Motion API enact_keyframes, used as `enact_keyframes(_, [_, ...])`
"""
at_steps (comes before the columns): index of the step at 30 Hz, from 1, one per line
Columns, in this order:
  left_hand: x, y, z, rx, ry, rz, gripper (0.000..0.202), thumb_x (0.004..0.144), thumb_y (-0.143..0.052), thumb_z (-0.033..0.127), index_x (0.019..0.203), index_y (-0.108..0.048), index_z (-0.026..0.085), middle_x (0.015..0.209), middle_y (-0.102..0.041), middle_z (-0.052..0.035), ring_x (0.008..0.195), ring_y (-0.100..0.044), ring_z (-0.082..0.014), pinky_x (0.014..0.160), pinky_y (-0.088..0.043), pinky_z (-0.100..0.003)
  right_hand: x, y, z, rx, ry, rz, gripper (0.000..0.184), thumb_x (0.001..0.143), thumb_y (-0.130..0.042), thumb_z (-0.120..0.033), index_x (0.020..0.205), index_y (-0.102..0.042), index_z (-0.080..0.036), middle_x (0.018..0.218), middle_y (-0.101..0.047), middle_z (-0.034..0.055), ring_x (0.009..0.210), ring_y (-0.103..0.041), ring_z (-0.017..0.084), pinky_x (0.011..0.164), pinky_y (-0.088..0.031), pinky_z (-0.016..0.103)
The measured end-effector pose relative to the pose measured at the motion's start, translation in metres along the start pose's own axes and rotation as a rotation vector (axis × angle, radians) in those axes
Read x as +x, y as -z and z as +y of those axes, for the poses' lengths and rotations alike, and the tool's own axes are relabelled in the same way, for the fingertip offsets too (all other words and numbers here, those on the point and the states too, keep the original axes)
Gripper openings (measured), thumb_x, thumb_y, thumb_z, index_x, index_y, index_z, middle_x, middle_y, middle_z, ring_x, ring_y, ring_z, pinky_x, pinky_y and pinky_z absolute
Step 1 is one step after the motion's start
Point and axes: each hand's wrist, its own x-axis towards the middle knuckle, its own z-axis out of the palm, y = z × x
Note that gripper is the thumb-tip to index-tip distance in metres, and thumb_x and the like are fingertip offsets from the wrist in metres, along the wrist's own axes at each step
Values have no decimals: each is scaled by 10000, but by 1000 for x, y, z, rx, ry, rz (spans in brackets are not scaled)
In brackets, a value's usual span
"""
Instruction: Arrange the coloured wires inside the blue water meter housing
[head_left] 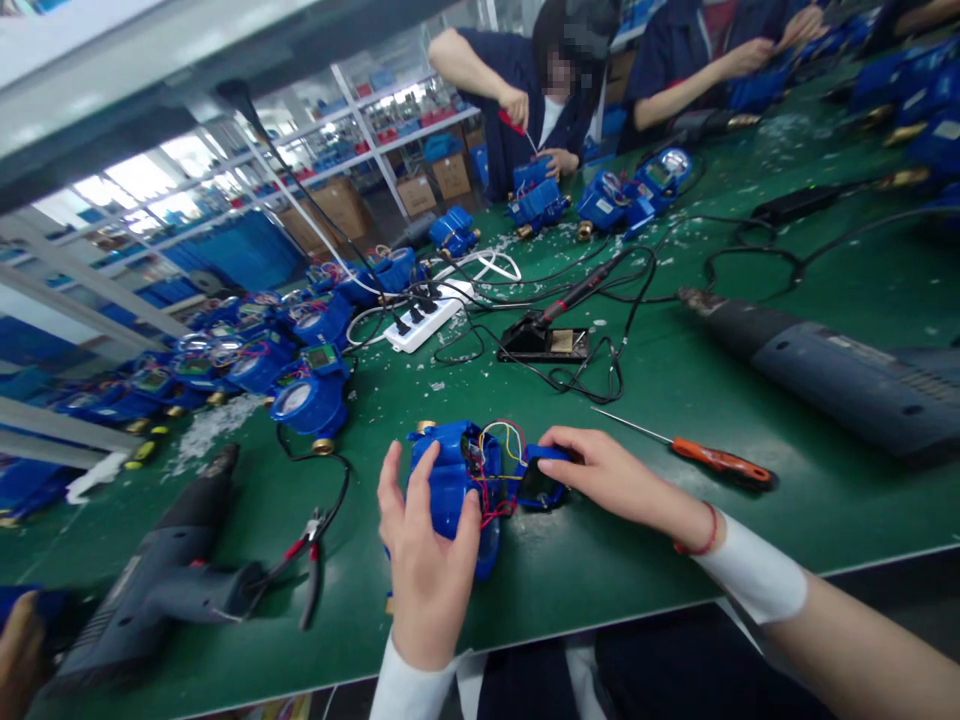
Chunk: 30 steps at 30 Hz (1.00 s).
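Observation:
A blue meter body (pixel 450 480) lies on the green table (pixel 750 420) in front of me, its top open with coloured wires (pixel 499 470) spilling out. My left hand (pixel 424 550) wraps around this body from below. My right hand (pixel 611 480) grips the blue cover piece (pixel 541 480) that hangs on the wires to the right of the body.
An orange-handled screwdriver (pixel 705 458) lies right of my hand. Heat guns (pixel 825 370) (pixel 161 575), red pliers (pixel 304 560), a soldering iron on its stand (pixel 547 335) and a power strip (pixel 424 320) surround me. Several blue meters (pixel 247 360) crowd the left. Other workers (pixel 525 90) sit across.

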Motion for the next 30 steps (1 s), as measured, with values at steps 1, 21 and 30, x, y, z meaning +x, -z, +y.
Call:
enact_keyframes(1, [0, 1, 1, 49, -4, 3, 474, 870, -558, 350, 1318, -471, 225, 1531, -227, -160, 1419, -228, -363, 1092, -267, -606, 5, 5, -2, -14, -6, -8, 155, 864, -524, -291, 847, -595, -154, 756, -576, -1, 695, -512, 145, 637, -375, 263])
enact_keyframes(21, [-10, -10, -3, 23, -25, -103, 607, 885, -507, 352, 1447, -295, 264, 1465, -370, -136, 1309, -436, -341, 1019, -431, -547, 59, 39, -1, -75, 98, -334, 410, 803, -652, -446, 1042, -712, -118, 861, -673, 34, 758, -584, 155, 684, -432, 240])
enact_keyframes(30, [-15, -10, -10, 131, -108, -139, 695, 874, -501, 382, 1479, -175, 276, 1573, -194, -166, 1345, -396, -388, 1009, -409, -593, -36, 3, 15, -90, -62, 364, 516, 737, -396, -120, 1237, -519, -163, 1257, -486, 115, 1142, -481, 230, 965, -426, 431])
